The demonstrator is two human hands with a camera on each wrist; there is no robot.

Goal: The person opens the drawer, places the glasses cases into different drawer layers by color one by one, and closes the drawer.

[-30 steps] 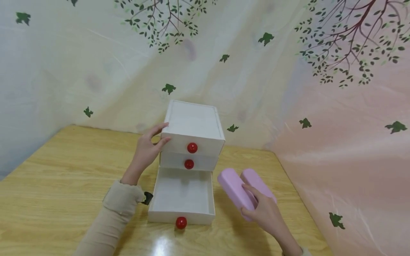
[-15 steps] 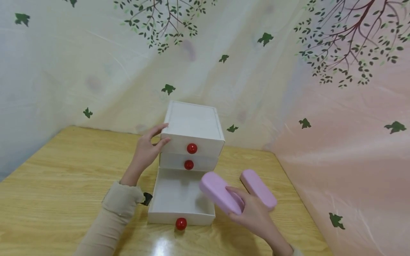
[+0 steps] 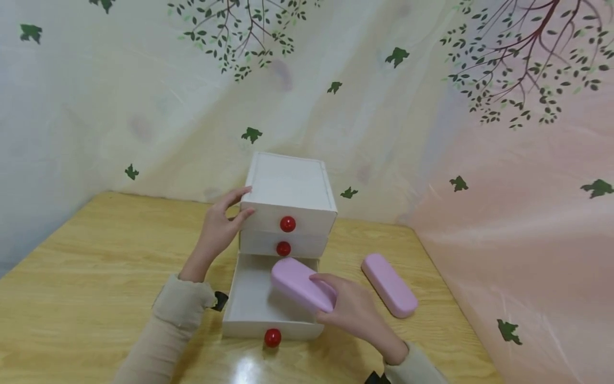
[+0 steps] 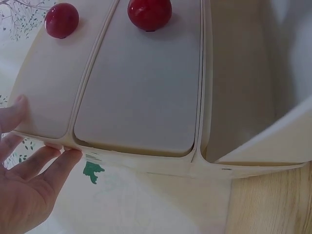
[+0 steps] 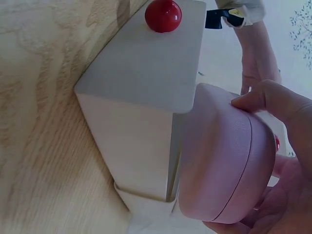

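A white drawer unit (image 3: 290, 181) with red ball knobs stands on the table; its bottom drawer (image 3: 249, 288) is pulled out. My left hand (image 3: 220, 224) holds the unit's upper left front corner. The left wrist view shows the thumb on the top drawer's front and the fingers (image 4: 61, 168) against the side. In my right hand (image 3: 352, 306) is a pink glasses case (image 3: 299, 285), tilted above the bottom drawer. A seam runs round this case (image 5: 224, 156) in the right wrist view. A second pink case (image 3: 389, 285) lies on the table to the right.
The wooden table (image 3: 120, 256) meets a leaf-printed cloth backdrop (image 3: 307, 106) behind and on the right. The bottom drawer's red knob (image 3: 272, 337) juts toward the front. Two drawers above it are shut, each with a red knob (image 3: 288, 224).
My right hand has carried the glasses case left, from beside the second case to over the pulled-out drawer. The left hand has stayed on the drawer unit's corner.
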